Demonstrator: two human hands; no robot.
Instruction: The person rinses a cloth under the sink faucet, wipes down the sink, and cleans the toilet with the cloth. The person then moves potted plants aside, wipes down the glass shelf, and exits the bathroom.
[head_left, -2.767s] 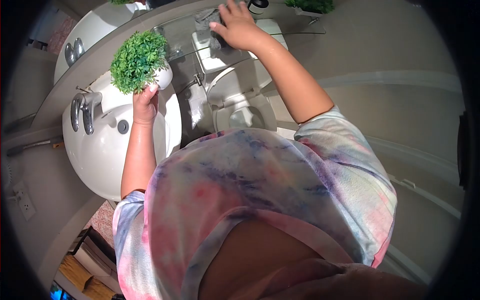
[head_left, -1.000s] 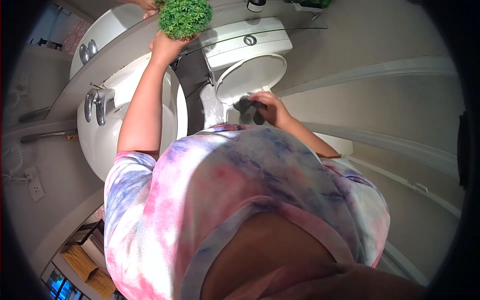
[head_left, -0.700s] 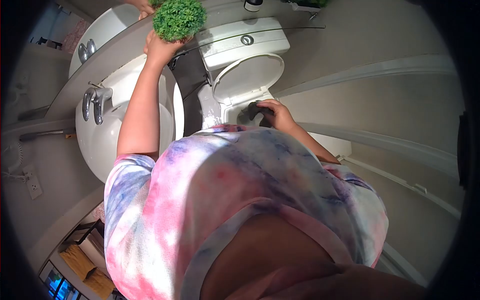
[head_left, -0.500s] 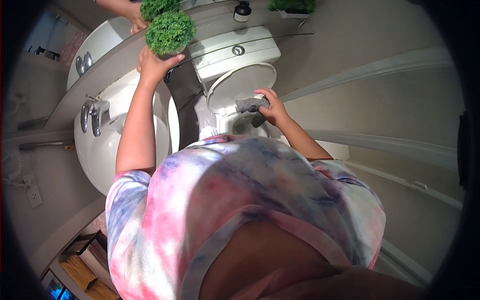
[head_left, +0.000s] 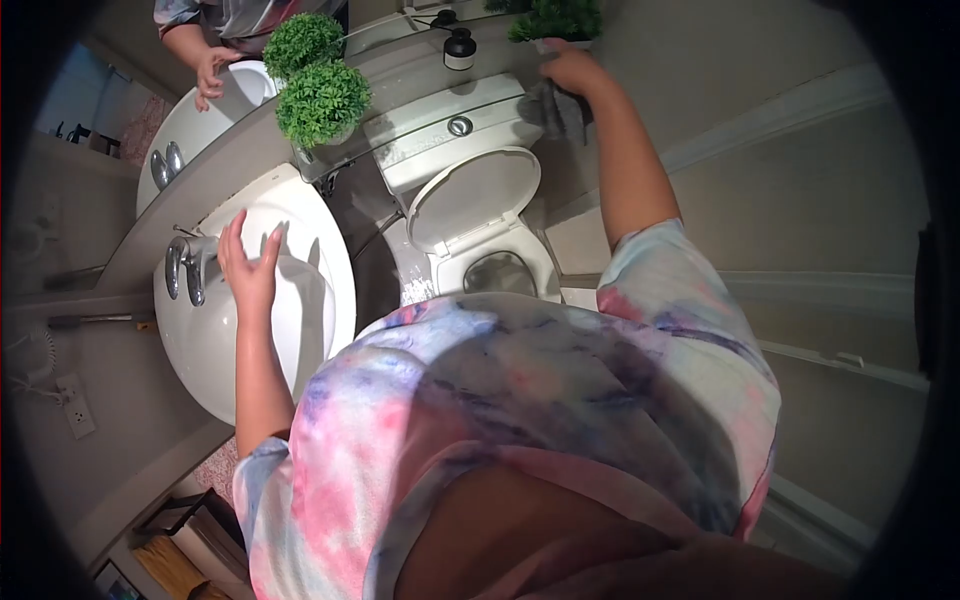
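My left hand (head_left: 249,268) hovers over the white sink (head_left: 335,225), its fingers spread and holding nothing, close to the chrome faucet (head_left: 187,268). A round green artificial plant (head_left: 322,102) stands on the shelf beyond it, apart from the hand. My right hand (head_left: 574,72) reaches out to the far end of the shelf with a grey cloth (head_left: 563,112) hanging from its grip. Its fingertips are at the pot of a second green plant (head_left: 560,20); whether they touch it I cannot tell.
The shelf (head_left: 410,75) runs above the toilet tank (head_left: 455,125), and a dark bottle with a white label (head_left: 459,49) stands on it. The toilet lid (head_left: 475,200) is raised. A mirror behind the shelf reflects a hand and the round plant. An outlet (head_left: 76,407) is on the left wall.
My left hand has let go of the round plant and come back over the sink. My right hand has carried the grey cloth from above the toilet up to the shelf's right end.
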